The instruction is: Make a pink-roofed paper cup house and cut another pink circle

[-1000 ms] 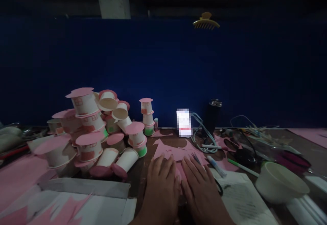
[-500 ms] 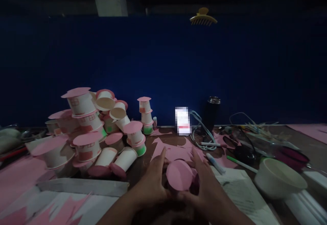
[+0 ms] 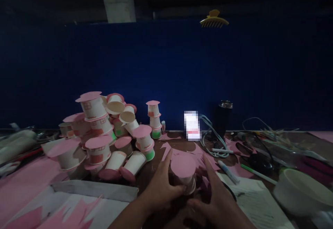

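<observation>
**Paper cup held upright between both hands**

A paper cup point(image 3: 185, 177) topped with a pink paper disc point(image 3: 182, 165) stands between the hands, its long axis upright and leaning slightly. The left hand point(image 3: 162, 187) curls around the cup's left side, thumb across the front. The right hand point(image 3: 215, 197) sits just right and nearer, fingers spread open, touching the base area; whether it grips I cannot tell. A pile of finished cups point(image 3: 104, 135) lies far left, pink paper scraps point(image 3: 179, 149) just beyond
</observation>
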The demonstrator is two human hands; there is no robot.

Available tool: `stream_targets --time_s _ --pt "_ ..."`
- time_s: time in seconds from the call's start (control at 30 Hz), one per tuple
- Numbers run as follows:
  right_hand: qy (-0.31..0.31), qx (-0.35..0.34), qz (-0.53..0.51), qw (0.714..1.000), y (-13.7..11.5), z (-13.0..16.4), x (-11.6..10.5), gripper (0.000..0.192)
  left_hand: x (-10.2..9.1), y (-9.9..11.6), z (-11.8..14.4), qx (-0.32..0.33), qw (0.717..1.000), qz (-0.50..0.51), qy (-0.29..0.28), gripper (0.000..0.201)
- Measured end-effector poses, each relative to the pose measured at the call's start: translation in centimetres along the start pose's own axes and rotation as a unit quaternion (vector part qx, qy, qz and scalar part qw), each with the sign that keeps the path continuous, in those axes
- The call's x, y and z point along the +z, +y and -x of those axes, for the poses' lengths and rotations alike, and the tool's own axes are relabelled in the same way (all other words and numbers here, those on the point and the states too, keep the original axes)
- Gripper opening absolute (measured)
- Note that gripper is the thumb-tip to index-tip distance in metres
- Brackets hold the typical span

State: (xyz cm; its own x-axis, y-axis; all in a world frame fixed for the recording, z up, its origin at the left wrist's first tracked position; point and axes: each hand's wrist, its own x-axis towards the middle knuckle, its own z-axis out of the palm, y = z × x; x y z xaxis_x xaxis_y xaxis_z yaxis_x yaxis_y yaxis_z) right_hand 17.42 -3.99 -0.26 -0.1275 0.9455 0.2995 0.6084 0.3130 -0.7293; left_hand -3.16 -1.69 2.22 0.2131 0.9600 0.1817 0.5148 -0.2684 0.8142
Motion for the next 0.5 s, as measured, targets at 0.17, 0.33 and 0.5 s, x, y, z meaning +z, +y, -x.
stream_targets --time_s 0.17,0.33,0.5 --pt "0.04 -0.008 -0.049 0.998 0.2 -0.3 0.2 0.109 -0.5 0.0 -0.4 0.055 0.991 0.091 0.082 0.098" --pt "0.069 -0.01 -0.056 0.996 0.6 -0.5 0.8 0.104 -0.7 1.0 -0.4 0.087 0.967 0.203 0.123 0.099" --pt "0.07 -0.027 -0.06 0.995 0.5 -0.4 1.0 0.097 -2.1 2.0 -0.5 0.089 0.958 0.14 0.232 0.095"
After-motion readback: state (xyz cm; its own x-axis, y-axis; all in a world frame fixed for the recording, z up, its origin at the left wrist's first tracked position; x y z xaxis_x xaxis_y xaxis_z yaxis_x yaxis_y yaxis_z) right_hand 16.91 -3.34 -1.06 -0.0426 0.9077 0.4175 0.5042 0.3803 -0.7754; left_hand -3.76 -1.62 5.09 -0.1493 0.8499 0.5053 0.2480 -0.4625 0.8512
